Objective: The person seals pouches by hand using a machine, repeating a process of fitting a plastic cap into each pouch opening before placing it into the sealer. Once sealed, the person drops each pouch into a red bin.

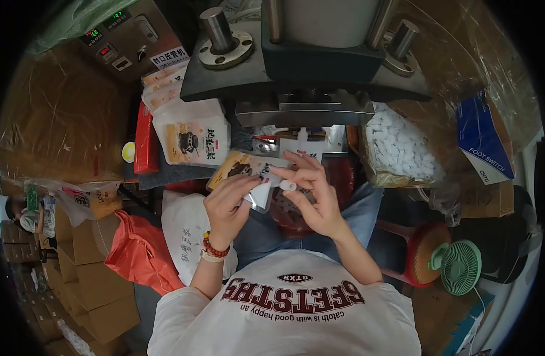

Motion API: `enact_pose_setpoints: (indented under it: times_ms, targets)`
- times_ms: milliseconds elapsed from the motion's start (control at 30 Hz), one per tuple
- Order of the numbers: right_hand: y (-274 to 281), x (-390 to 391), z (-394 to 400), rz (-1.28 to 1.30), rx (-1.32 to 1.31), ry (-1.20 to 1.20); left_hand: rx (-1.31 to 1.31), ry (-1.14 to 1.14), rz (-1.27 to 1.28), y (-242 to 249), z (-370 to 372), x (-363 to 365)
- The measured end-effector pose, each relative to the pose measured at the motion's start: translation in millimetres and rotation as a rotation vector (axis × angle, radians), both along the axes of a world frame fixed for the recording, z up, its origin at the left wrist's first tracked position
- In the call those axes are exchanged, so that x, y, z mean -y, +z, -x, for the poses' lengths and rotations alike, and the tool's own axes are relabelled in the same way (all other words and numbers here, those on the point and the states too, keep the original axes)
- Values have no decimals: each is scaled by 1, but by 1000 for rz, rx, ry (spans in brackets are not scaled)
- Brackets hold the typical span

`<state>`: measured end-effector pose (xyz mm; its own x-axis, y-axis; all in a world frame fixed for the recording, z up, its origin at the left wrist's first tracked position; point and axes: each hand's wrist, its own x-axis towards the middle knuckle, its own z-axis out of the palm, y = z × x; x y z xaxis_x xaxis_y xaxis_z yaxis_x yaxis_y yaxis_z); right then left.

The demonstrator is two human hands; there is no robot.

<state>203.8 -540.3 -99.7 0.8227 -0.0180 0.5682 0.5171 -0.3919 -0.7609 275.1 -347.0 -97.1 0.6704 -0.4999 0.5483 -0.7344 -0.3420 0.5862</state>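
1. A grey press machine [308, 65] with steel columns is seen at the top centre.
2. A control panel [121, 35] with lit digital readouts is mounted at the upper left.
3. Brown cardboard boxes [91, 285] are stacked at the lower left, beside an orange bag [139, 252].
4. A box of white caps [400, 148] is placed at the right, near a blue carton [483, 139].
5. A small green fan [460, 267] is set beside a red stool [423, 252].
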Motion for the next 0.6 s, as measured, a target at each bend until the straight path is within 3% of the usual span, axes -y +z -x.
enact_pose_setpoints:
  times_ms: [200, 267, 300, 367, 400, 467, 600]
  targets:
    - [11, 13, 7, 101, 6, -9, -52, -180, 33, 15, 1, 17]
    - [9, 19, 7, 90, -38, -133, -313, -180, 102, -2, 0, 31]
    - [8, 21, 8, 76, -81, -249, -317, -184, 100, -20, -3, 35]
    - [13, 33, 15, -127, -129, -389, -847, -71, -84, -57, -13, 45]
    - [19, 45, 19, -97, -114, -513, -1047, -187, 259, -59, -10, 58]
    - [27, 75, 26, 97, -67, -781, -1154, -204, 380, -57, -15, 71]
    - [17, 116, 20, 406, -323, -995, -1412, -252, 607, -51, -35, 87]
